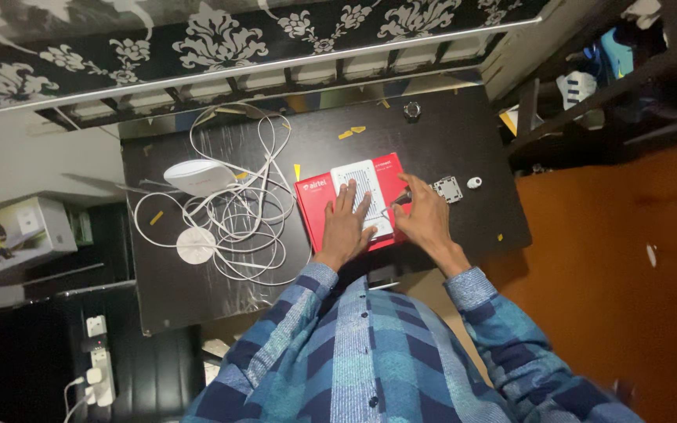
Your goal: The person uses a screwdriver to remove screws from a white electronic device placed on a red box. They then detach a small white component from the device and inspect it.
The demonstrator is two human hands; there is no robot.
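While the head camera is looking down on the black bench (448, 141), I am seeing my left hand (344, 227) lying flat, grip wide, on the white slotted device (360, 188), which is sitting on the red box (315, 205) near the bench's front edge. My right hand (425, 215) is pinching a small tool at the device's right edge. White cables (237, 211) are lying to the left.
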